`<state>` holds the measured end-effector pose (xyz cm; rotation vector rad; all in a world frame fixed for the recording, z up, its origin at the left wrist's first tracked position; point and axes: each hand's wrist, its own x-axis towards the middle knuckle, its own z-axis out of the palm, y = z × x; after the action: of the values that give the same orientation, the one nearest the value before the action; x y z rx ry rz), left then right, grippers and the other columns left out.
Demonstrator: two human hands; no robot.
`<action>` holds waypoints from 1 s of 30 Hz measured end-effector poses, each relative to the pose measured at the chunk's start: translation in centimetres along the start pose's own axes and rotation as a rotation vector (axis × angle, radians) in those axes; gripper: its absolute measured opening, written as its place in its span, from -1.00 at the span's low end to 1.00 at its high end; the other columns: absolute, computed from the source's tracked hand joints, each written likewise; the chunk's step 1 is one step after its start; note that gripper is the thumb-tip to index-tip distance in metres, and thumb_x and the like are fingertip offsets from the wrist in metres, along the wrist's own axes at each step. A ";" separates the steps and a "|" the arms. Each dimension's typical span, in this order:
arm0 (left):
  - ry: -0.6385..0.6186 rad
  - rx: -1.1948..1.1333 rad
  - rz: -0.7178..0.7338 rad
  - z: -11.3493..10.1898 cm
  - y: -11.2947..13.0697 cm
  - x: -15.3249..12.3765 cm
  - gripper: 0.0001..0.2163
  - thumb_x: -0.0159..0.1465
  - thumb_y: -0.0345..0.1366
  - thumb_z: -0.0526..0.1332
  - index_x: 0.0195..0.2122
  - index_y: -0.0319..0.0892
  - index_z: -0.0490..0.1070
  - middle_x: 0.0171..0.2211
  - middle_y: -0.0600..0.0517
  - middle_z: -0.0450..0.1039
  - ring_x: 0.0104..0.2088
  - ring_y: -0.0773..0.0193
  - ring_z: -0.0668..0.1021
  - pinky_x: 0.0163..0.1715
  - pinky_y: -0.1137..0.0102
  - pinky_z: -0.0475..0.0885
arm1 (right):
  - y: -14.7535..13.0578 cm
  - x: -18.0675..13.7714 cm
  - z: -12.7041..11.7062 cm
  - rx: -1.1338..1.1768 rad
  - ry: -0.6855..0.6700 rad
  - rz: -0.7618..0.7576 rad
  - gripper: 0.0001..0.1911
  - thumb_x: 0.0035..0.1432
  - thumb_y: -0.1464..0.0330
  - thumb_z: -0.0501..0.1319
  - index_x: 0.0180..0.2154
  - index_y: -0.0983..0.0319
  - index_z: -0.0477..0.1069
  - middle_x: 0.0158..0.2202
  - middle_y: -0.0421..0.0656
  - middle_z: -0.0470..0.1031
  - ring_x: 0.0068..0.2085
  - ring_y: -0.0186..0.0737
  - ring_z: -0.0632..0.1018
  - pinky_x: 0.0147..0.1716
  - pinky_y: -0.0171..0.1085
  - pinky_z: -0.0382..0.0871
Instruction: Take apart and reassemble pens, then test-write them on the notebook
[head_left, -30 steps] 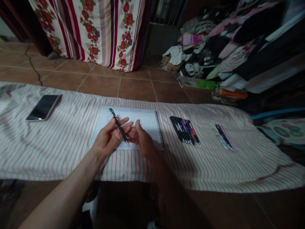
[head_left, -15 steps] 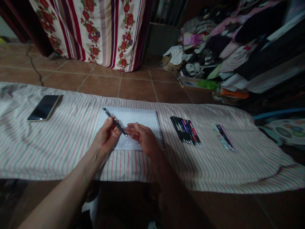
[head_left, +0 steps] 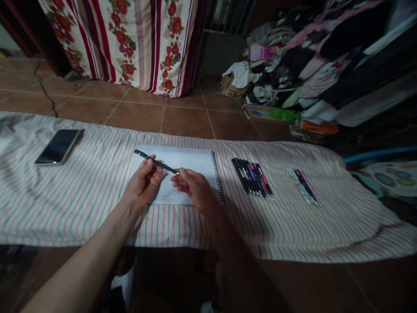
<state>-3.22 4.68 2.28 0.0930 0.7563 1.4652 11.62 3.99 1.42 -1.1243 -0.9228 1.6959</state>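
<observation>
A black pen [head_left: 164, 166] is held between my two hands, above a spiral notebook [head_left: 182, 154] with a white page. My left hand [head_left: 145, 180] pinches the pen near its middle, its upper end sticking out to the left. At the tip end, my right hand [head_left: 192, 184] closes thumb and fingers on the pen, the other fingers curled below. Right of the notebook's spiral, several pens [head_left: 250, 177] lie side by side in a row, mostly black, with a purple and a red one among them.
The striped cloth [head_left: 97, 200] covers the low surface. A phone [head_left: 59, 147] lies at the left. Further right rests a small group of slim stationery items [head_left: 304, 187]. Behind are a floral curtain [head_left: 143, 48], tiled floor and a heap of clothes [head_left: 302, 61].
My right hand, open beside the tip before, now grips the pen's tip end. The pen has turned flatter, its tip rising to the right hand.
</observation>
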 end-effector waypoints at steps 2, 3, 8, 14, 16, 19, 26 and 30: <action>0.012 0.012 0.004 0.1 0.0 0.0 -0.80 0.26 -0.58 0.06 -0.38 -0.27 0.44 -0.48 0.02 0.49 -0.44 0.43 0.56 -0.36 0.59 0.50 | -0.1 0.0 0.0 -0.003 0.024 -0.019 -0.62 -0.11 0.07 0.32 -0.35 0.23 0.48 -0.38 -0.14 0.55 -0.41 -0.35 0.50 -0.40 -0.33 0.32; 0.017 0.017 0.007 0.1 -0.1 0.0 -0.80 0.25 -0.59 0.07 -0.38 -0.27 0.44 -0.48 0.02 0.50 -0.43 0.43 0.56 -0.34 0.59 0.51 | -0.1 0.0 0.0 -0.004 0.043 -0.033 -0.62 -0.12 0.09 0.32 -0.34 0.23 0.48 -0.36 -0.14 0.55 -0.39 -0.35 0.50 -0.38 -0.33 0.32; -0.014 0.075 -0.005 0.1 -0.4 -0.1 -0.79 0.23 -0.62 0.06 -0.38 -0.27 0.43 -0.47 0.02 0.51 -0.42 0.40 0.58 -0.35 0.57 0.52 | -0.1 0.3 -0.2 0.051 0.187 -0.096 -0.64 -0.14 0.15 0.34 -0.30 0.23 0.49 -0.37 -0.18 0.54 -0.38 -0.37 0.48 -0.39 -0.36 0.31; -0.137 0.260 -0.077 -0.1 -0.2 -1.1 -0.83 0.17 -0.61 0.15 -0.30 -0.32 0.48 -0.43 -0.07 0.56 -0.34 0.29 0.62 -0.29 0.50 0.52 | -0.3 0.7 -0.9 0.155 0.264 -0.109 -0.68 -0.13 0.19 0.34 -0.30 0.20 0.49 -0.39 -0.23 0.49 -0.41 -0.41 0.44 -0.47 -0.41 0.26; -0.256 0.324 -0.100 -0.2 0.2 -1.7 -0.82 0.16 -0.57 0.18 -0.22 -0.35 0.49 -0.33 -0.16 0.58 -0.21 0.19 0.61 -0.20 0.43 0.51 | -0.5 0.7 -1.2 0.183 0.280 -0.113 -0.70 -0.13 0.20 0.33 -0.31 0.19 0.49 -0.41 -0.24 0.46 -0.43 -0.42 0.42 -0.50 -0.42 0.24; -0.441 0.350 -0.164 -0.5 0.9 -2.4 -0.76 0.17 -0.42 0.22 -0.13 -0.37 0.48 -0.17 -0.27 0.54 -0.04 0.01 0.53 -0.12 0.30 0.49 | -0.9 0.8 -1.6 0.197 0.283 -0.117 -0.72 -0.14 0.21 0.32 -0.33 0.18 0.49 -0.44 -0.25 0.42 -0.45 -0.41 0.40 -0.53 -0.41 0.23; -0.538 0.514 -0.306 -1.1 1.3 -2.0 -0.74 0.13 -0.33 0.30 -0.18 -0.36 0.50 -0.25 -0.24 0.56 -0.35 0.13 0.62 -0.36 0.41 0.52 | -1.2 0.0 -1.7 0.048 0.193 -0.114 -0.73 -0.11 0.20 0.30 -0.31 0.17 0.51 -0.47 -0.25 0.40 -0.42 -0.39 0.40 -0.48 -0.40 0.22; -0.517 0.617 -0.307 -1.1 0.2 -1.8 -0.81 0.11 -0.35 0.33 -0.24 -0.28 0.48 -0.44 -0.05 0.54 -0.60 0.36 0.53 -0.61 0.53 0.41 | -0.8 -0.2 -1.4 -0.016 0.101 -0.112 -0.71 -0.09 0.22 0.29 -0.26 0.17 0.51 -0.39 -0.22 0.48 -0.40 -0.38 0.43 -0.46 -0.38 0.23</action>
<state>-3.81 2.66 2.26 0.7624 0.7272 0.8211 13.19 4.26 1.79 -1.1366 -0.9203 1.5303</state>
